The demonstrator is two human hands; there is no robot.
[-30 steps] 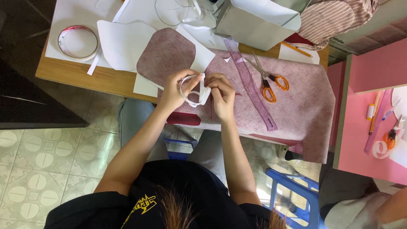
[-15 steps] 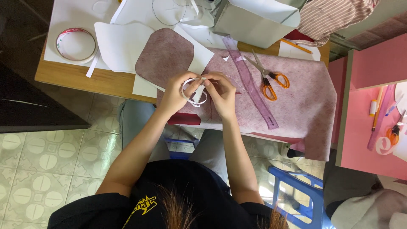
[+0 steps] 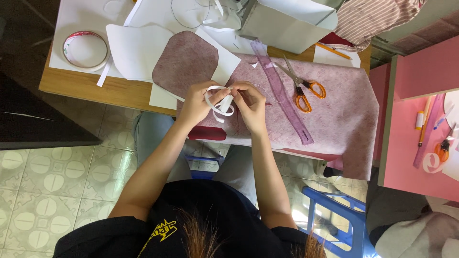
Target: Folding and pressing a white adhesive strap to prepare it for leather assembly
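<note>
Two hands are meeting over the table edge: the left hand and right hand are both pinching a looped white strip. Next, I judge, comes careful peeling. At two o'clock, orange-handled scissors are lying on mauve fabric.

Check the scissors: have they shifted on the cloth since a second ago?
No. The scissors lie in the same spot beside the ruler on the pink cloth, blades toward the table's far edge.
</note>
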